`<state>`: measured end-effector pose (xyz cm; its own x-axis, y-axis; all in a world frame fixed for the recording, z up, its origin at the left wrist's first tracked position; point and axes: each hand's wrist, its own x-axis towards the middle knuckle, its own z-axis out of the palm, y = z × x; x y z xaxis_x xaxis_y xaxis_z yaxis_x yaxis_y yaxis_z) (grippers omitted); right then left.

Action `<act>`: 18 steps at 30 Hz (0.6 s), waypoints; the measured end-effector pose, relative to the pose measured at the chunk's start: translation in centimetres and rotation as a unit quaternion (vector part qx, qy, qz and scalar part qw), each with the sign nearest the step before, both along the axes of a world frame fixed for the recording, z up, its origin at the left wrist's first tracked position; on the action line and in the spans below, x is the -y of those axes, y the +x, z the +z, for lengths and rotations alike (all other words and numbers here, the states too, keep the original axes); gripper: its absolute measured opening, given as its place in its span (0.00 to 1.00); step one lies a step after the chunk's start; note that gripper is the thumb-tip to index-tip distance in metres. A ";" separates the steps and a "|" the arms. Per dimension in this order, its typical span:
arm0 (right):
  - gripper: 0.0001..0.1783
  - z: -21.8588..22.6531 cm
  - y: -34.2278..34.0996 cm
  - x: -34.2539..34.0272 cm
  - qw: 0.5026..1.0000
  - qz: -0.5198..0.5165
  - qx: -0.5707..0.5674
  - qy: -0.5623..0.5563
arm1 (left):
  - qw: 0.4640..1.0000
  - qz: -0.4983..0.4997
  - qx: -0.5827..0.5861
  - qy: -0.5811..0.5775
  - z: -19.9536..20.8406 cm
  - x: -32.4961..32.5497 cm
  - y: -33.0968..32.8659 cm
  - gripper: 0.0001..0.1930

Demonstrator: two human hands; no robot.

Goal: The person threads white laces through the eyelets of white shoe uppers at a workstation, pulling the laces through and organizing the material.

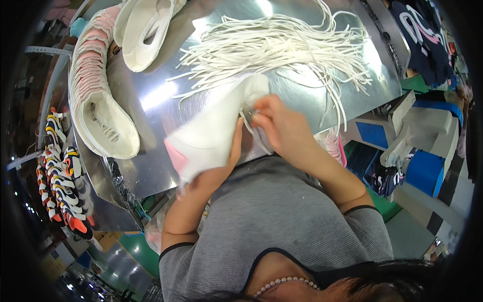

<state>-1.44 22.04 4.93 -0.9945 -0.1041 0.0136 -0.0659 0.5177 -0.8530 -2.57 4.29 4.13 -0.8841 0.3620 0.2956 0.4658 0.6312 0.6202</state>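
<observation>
Right hand (282, 123): thumb and forefinger drawn together, pinching a white lace (261, 142) at the opening of a white shoe upper (206, 126); motion blur obscures the exact point of contact. Left hand (219, 173): closed around the lower side of the same upper, the thumb lying along its edge, the other fingers mostly hidden behind it. The upper, tilted and marked by a pink patch (174, 155) at its lower left end, is held above the middle of the near edge of the metal tabletop (133, 176). Beyond the hands, a loose bundle of white laces (271, 48) spreads from the centre of the tabletop toward its far and right edges, some strands trailing toward the near edge. Along the left edge curves a nested stack of white uppers with pink linings (93, 75); just beside it, at the far left corner, lie further white uppers (138, 56). Outside the left edge stand rows of multicoloured shoe uppers (65, 186); outside the right edge, a grey-and-blue machine (425, 171).
</observation>
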 end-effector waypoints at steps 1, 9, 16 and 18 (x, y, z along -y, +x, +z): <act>0.13 0.0 -0.4 0.5 0.998 -0.001 -0.010 0.062 | 0.996 -0.016 -0.040 -0.084 0.5 0.0 0.3 0.13; 0.19 3.0 -2.0 -3.8 0.997 0.035 -0.033 0.065 | 0.819 0.044 0.435 0.373 -0.9 3.3 -1.4 0.18; 0.27 -2.8 -4.6 -3.1 0.952 -0.072 0.116 -0.275 | 0.933 -0.042 0.357 0.025 0.6 4.4 -2.0 0.20; 0.26 -2.5 -5.7 -2.5 0.945 -0.103 0.062 -0.304 | 0.970 -0.094 0.208 -0.082 2.3 3.9 -2.1 0.16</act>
